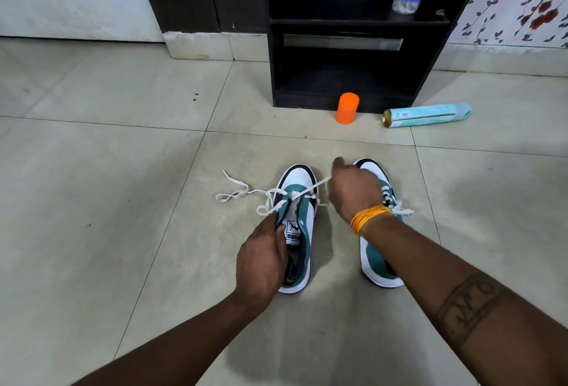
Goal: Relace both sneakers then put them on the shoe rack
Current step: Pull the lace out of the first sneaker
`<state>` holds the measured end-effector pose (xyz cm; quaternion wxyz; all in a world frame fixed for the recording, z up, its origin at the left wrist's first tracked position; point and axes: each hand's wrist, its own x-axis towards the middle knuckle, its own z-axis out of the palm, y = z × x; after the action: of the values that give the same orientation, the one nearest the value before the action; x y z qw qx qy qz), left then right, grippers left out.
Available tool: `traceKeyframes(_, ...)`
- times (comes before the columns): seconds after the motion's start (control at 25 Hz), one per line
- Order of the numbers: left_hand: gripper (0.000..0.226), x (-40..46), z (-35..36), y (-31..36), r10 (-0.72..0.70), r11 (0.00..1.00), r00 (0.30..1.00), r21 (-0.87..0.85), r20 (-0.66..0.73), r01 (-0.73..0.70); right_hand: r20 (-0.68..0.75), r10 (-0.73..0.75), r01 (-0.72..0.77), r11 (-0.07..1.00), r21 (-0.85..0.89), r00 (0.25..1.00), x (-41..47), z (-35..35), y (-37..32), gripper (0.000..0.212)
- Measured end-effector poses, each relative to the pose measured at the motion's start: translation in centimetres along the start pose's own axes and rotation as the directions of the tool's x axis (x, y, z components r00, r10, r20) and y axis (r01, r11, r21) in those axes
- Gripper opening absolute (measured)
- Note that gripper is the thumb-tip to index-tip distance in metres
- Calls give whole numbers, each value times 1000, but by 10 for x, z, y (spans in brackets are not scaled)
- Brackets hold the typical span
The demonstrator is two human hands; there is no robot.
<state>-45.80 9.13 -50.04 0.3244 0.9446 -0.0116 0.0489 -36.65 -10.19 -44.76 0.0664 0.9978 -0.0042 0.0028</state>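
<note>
Down on the tiles, two sneakers stand side by side, toes toward the rack (347, 47). Left hand (261, 259) pinches the left sneaker (296, 232) at its tongue; right hand (353, 188), fingers curled, pulls the lace (246, 193) taut over the right sneaker (376, 259); the lace's loose end trails left

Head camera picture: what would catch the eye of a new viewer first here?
Probably the two green and white sneakers, the left sneaker and the right sneaker, side by side on the tiled floor. The left hand holds the left sneaker's tongue while the right hand pulls its white lace taut. Behind, a bright orange cap stands before the dark shoe rack.
</note>
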Motion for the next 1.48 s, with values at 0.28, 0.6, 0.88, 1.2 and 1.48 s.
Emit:
traceKeyframes(0.28, 38, 1, 2, -2, -11, 1000, 1000, 19, 11, 11, -36, -337, 338, 941, 29, 941, -9, -1, -23, 27)
traceKeyframes(0.6, 39, 1, 2, -2, -1, 1000, 1000, 3, 7, 1, 14, 16, -16, 1000, 2, 1000, 8, -4, 6, 19)
traceKeyframes(0.88, 36, 1, 3, -2, 8, 1000, 1000, 2, -2, -8, 22, -284, 281, 956, 89, 959, 0, -3, -28, 20)
traceKeyframes(1.2, 38, 1, 2, -4, 22, 1000, 1000, 13, -7, -22, -4, -158, 157, 981, 114, 987, -3, -5, -16, 30)
traceKeyframes(1.48, 37, 2, 3, -4, 22, 1000, 1000, 20, -4, -22, 3, -317, 313, 939, 145, 949, 10, 2, -30, 25)
